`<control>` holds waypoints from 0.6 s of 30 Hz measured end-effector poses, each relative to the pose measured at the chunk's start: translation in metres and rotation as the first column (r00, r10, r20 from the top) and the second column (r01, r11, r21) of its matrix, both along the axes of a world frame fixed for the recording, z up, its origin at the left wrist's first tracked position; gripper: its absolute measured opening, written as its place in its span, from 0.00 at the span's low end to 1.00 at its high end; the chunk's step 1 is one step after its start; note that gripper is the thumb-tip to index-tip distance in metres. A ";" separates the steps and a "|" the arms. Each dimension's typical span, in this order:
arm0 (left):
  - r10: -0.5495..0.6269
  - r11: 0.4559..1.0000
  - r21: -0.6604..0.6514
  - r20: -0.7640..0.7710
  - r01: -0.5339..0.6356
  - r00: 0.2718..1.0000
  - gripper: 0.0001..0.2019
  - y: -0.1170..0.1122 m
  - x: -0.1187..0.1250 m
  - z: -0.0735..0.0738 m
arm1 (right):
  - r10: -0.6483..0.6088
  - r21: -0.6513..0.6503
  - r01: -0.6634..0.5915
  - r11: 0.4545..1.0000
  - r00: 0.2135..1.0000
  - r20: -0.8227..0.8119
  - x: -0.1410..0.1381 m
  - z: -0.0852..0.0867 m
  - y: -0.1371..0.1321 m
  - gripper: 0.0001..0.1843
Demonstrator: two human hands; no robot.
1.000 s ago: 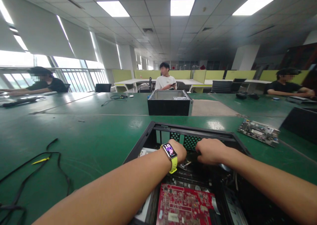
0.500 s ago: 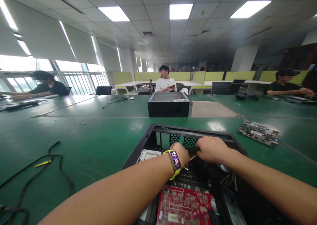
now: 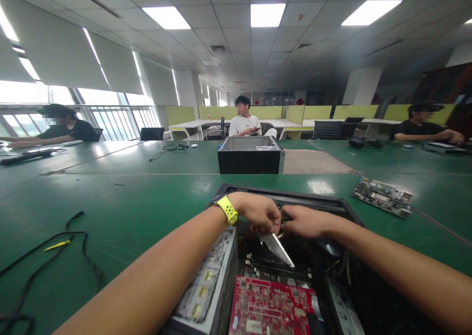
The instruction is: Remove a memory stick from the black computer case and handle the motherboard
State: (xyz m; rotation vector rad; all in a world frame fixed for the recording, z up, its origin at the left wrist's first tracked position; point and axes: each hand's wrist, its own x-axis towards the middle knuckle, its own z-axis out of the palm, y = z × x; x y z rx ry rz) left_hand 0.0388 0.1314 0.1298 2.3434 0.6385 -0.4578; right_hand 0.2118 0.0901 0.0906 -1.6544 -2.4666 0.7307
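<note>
An open black computer case [image 3: 334, 205] lies on the green table right in front of me, with a red circuit card [image 3: 273, 305] inside near the bottom edge. My left hand [image 3: 260, 212], with a yellow watch band on the wrist, is closed in a pinch on the upper end of a thin silver metal strip [image 3: 277, 249] that slants down into the case. My right hand [image 3: 304, 220] is closed beside it, fingertips meeting the left hand at the strip's top; what it grips is hidden. A grey drive unit [image 3: 208, 286] stands at the case's left side.
A second open black case [image 3: 250, 161] stands farther back at the centre. A loose circuit board [image 3: 381, 196] lies to the right, black cables [image 3: 55, 246] to the left. Three other people sit at far tables: left, centre and right.
Both hands rose from inside the case and came together. The left wrist turned over, and the silver strip has come into view, lifted in the left hand's pinch.
</note>
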 end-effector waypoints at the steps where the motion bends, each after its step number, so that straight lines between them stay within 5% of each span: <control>1: 0.019 0.998 -0.054 0.050 -0.016 0.999 0.06 0.001 -0.003 0.002 | -0.002 -0.054 -0.001 0.999 0.999 -0.050 -0.001 0.000 0.001 0.14; 6: 0.281 0.915 -0.372 0.314 -0.155 0.907 0.05 0.004 -0.019 0.014 | -0.011 -0.164 -0.013 0.986 0.990 -0.142 -0.001 -0.001 0.003 0.10; 10: 0.387 0.875 -0.446 0.409 -0.189 0.826 0.09 0.006 -0.025 0.017 | 0.029 -0.158 -0.064 0.985 0.976 -0.216 0.004 -0.001 0.002 0.06; 14: 0.413 0.839 -0.503 0.336 -0.209 0.847 0.12 0.010 -0.027 0.013 | -0.121 -0.346 0.021 0.938 0.955 -0.270 0.004 0.003 -0.001 0.04; 18: 0.419 0.808 -0.560 0.332 -0.181 0.845 0.09 0.014 -0.035 0.013 | -0.309 -0.531 0.042 0.846 0.851 -0.425 0.003 0.012 -0.005 0.07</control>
